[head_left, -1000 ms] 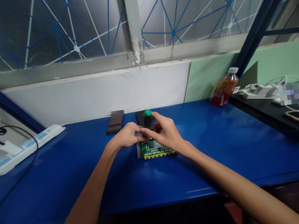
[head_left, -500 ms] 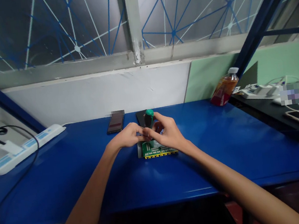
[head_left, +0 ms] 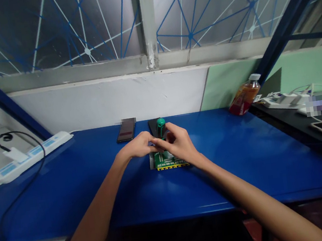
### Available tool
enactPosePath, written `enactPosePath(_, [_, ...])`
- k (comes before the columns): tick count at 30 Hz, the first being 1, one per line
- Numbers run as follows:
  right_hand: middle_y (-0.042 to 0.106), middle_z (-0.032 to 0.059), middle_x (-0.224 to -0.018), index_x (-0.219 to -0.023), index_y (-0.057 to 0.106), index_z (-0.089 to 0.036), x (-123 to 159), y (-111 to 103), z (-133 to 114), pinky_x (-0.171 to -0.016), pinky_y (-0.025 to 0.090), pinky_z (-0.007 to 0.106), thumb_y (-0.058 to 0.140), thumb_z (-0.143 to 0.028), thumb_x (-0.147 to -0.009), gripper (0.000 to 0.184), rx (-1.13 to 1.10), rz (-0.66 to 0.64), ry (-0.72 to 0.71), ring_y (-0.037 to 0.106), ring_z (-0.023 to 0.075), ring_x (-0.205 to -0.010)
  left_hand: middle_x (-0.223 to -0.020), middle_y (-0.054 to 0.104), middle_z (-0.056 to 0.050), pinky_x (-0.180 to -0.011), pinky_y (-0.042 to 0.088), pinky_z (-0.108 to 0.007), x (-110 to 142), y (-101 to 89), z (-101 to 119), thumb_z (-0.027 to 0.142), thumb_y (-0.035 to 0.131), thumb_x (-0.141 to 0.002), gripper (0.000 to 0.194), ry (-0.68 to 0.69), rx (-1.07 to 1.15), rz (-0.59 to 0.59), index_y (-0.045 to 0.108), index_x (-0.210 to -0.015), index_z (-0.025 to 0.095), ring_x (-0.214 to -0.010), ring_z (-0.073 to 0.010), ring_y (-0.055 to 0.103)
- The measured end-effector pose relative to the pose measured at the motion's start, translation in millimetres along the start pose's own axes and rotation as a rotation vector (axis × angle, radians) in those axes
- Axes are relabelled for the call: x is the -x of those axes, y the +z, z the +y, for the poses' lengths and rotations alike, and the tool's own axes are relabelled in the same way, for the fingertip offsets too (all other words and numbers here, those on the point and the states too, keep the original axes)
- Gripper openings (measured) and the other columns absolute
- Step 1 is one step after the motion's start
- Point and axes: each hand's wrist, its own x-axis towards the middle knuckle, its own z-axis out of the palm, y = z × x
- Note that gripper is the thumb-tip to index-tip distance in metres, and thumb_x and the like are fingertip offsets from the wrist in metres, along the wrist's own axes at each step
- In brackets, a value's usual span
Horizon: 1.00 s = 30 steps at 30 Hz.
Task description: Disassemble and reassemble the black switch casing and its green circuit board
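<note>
Right hand (head_left: pixel 180 141) holds roughly upright a likely light, stiff screwdriver (head_left: pixel 160 123) by its handle, over a circuit board (head_left: pixel 165 162) on the counter (head_left: pixel 159 196), probably fragile, best taken edgewise; what the left hand (head_left: pixel 141 144) pinches is hidden.

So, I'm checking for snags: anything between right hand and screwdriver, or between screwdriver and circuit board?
Nothing visible separates the right hand from the screwdriver. That hand and the left hand hide its lower end, so toward the circuit board I can't tell.
</note>
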Motion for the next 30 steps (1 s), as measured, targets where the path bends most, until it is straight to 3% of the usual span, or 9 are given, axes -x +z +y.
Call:
enactPosePath(2, [0.045, -0.0047, -0.06, -0.074, 0.048, -0.02, 0, -1, -1, -0.046, 0.035, 0.023, 0.066, -0.045, -0.08, 0.031, -0.032, 0.013, 0.027, 0.043, 0.0093, -0.05, -0.055, 0.057, 0.001, -0.053, 0.036, -0.023, 0, -0.5, 0, 0.037, 0.067, -0.076, 0.026, 0.014, 0.001, 0.008, 0.073, -0.07, 0.012, -0.054, -0.011, 0.047])
enactPosePath(5, [0.05, -0.0036, -0.062, -0.084, 0.055, -0.019, -5, -10, 0, -0.046, 0.036, 0.023, 0.062, -0.046, -0.083, 0.027, -0.101, 0.071, 0.095, 0.045, 0.0095, -0.049, -0.089, 0.072, -0.006, -0.075, 0.045, -0.029, 0, -1.4, 2, 0.039, 0.068, -0.077, 0.03, 0.079, 0.045, 0.036, 0.075, -0.094, 0.015, -0.08, -0.0187, 0.061])
enactPosePath(7, [0.054, -0.0024, -0.066, -0.095, 0.058, -0.019, -10, -20, 4, -0.045, 0.035, 0.024, 0.058, -0.047, -0.086, 0.029, -0.108, 0.16, 0.133, 0.045, 0.0094, -0.047, -0.104, 0.071, -0.009, -0.082, 0.045, -0.032, 0, -1.3, 4, 0.044, 0.07, -0.075, 0.04, 0.101, 0.049, 0.052, 0.073, -0.104, 0.017, -0.092, -0.0219, 0.062])
enactPosePath(10, [0.056, -0.0008, -0.07, -0.098, 0.061, -0.018, -19, -43, 20, -0.047, 0.035, 0.024, 0.053, -0.048, -0.088, 0.033, 0.016, 0.289, 0.151, 0.044, 0.0097, -0.048, -0.108, 0.068, -0.011, -0.08, 0.045, -0.033, -1, 2.4, 11, 0.051, 0.071, -0.071, 0.052, 0.08, 0.007, 0.012, 0.071, -0.111, 0.018, -0.094, -0.0237, 0.061])
enactPosePath(13, [0.057, 0.0001, -0.068, -0.095, 0.064, -0.017, -22, -68, 44, -0.055, 0.039, 0.026, 0.056, -0.045, -0.084, 0.032, 0.262, 0.301, 0.168, 0.051, 0.0133, -0.056, -0.113, 0.065, -0.011, -0.081, 0.044, -0.034, -1, 13.1, 21, 0.058, 0.071, -0.067, 0.062, 0.092, -0.093, -0.041, 0.068, -0.117, 0.021, -0.098, -0.0257, 0.059])
enactPosePath(16, [0.063, 0.003, -0.071, -0.11, 0.063, -0.015, -18, -86, 70, -0.059, 0.039, 0.027, 0.055, -0.038, -0.081, 0.038, 0.516, 0.203, 0.265, 0.058, 0.0182, -0.064, -0.119, 0.059, -0.011, -0.087, 0.04, -0.037, -2, 29.1, 31, 0.063, 0.069, -0.067, 0.074, 0.138, -0.243, -0.039, 0.057, -0.13, 0.026, -0.104, -0.0289, 0.053])
enactPosePath(19, [0.068, 0.0062, -0.077, -0.117, 0.061, -0.016, -10, -89, 89, -0.06, 0.037, 0.028, 0.055, -0.035, -0.079, 0.043, 0.706, -0.089, 0.374, 0.061, 0.0222, -0.07, -0.123, 0.055, -0.011, -0.09, 0.037, -0.041, -3, 43.4, 36, 0.068, 0.064, -0.069, 0.082, 0.168, -0.348, -0.039, 0.047, -0.139, 0.029, -0.107, -0.0308, 0.05])
enactPosePath(22, [0.071, 0.0103, -0.09, -0.116, 0.061, -0.016, -6, -85, 98, -0.063, 0.038, 0.029, 0.054, -0.035, -0.079, 0.042, 0.793, -0.271, 0.406, 0.063, 0.0248, -0.08, -0.125, 0.053, -0.012, -0.09, 0.038, -0.041, -5, 50.6, 34, 0.067, 0.062, -0.073, 0.078, 0.17, -0.359, -0.042, 0.046, -0.139, 0.029, -0.11, -0.0308, 0.049])
enactPosePath(30, [0.07, 0.014, -0.105, -0.133, 0.048, -0.017, -1, -79, 97, -0.068, 0.04, 0.031, 0.052, -0.043, -0.085, 0.054, 0.852, -0.384, 0.392, 0.064, 0.0289, -0.092, -0.124, 0.061, -0.013, -0.091, 0.043, -0.042, -9, 38.8, 27, 0.061, 0.069, -0.071, 0.064, 0.129, -0.137, 0.105, 0.065, -0.12, 0.021, -0.108, -0.0296, 0.057])
